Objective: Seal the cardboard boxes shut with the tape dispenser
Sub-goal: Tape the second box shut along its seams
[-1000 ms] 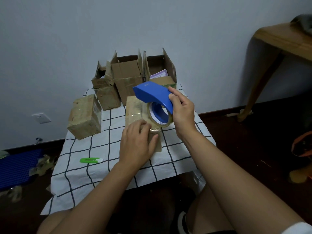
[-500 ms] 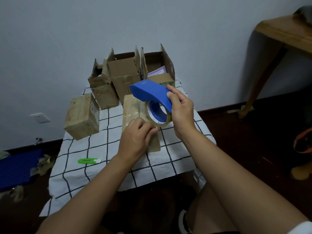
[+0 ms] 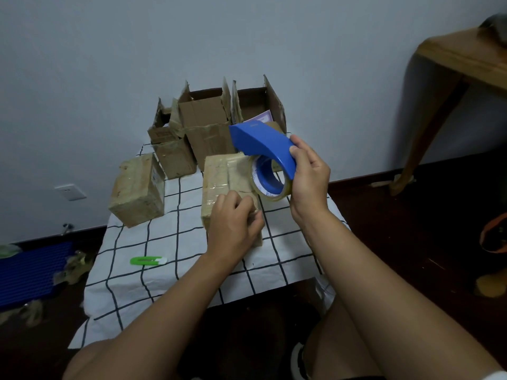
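Hovering just above the left hand [image 3: 233, 223] (on box [image 3: 223, 176]): tape dispenser [image 3: 264, 149].

Both bare forearms reach forward. The right hand [image 3: 308, 178] is raised, fingers and thumb curled round the dispenser [image 3: 264, 145]. The left hand [image 3: 233, 223] sits lower, fingers curled with thumb against fingertips, over the box [image 3: 222, 174].

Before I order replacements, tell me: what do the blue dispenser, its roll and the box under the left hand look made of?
The dispenser looks like smooth moulded plastic: even blue, soft sheen. Its roll seems to be clear yellowish film on a blue core. The box is brown cardboard, glossy where wrinkled tape apparently covers it.
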{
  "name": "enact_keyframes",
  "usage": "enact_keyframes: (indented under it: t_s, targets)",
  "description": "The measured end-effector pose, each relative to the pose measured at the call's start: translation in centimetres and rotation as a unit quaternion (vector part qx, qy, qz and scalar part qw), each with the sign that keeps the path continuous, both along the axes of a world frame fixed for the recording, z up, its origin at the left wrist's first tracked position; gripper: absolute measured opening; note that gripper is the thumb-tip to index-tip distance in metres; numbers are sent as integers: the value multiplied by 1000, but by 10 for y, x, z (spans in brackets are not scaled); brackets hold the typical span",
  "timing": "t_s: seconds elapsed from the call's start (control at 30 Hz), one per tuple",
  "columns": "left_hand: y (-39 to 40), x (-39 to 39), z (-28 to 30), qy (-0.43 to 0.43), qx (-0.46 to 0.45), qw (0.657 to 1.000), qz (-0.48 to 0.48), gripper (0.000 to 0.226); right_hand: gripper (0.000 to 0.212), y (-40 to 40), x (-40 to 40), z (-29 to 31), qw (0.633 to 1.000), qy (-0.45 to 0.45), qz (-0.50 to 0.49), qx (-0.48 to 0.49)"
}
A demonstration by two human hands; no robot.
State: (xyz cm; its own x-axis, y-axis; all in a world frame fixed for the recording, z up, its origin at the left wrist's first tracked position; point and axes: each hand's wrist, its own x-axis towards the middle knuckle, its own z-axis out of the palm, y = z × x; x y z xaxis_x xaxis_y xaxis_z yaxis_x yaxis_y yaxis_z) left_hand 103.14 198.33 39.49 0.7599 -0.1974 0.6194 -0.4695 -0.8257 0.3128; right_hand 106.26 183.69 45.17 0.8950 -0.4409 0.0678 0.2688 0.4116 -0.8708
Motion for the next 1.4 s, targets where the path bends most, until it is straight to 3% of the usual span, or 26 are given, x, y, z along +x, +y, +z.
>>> enact_keyframes:
  t_s: [0.27,0.47,0.63,0.8,1.13,1.23,1.33,1.4]
  targets:
    - [-18,-6,6,-25,-6,1000,9,23,22,-5,-7,6,1000,6,-10,-15]
    - [4,-15,3,25,-33,999,-26,25,22,-8,-11,18,999,-14,-12,-27]
    - [49,-6,3,-20,20,1000,3,33,23,-9,-15,12,999,-9,-15,-34]
    - [45,1,3,-18,65,998,-6,31,24,-2,-14,9,999,9,-17,-38]
    - [65,5,16,-1,121,989,-90,7,22,-1,-13,14,999,1,-18,-37]
    - [95,2,22,20,161,981,-111,29,20,-7,-12,20,999,-16,-30,-22]
    - [99,-5,30,57,137,987,-61,36,19,-10,-9,25,999,-19,-40,-9]
    - [78,-5,35,98,135,986,-17,56,20,-8,-8,27,999,-18,-43,1]
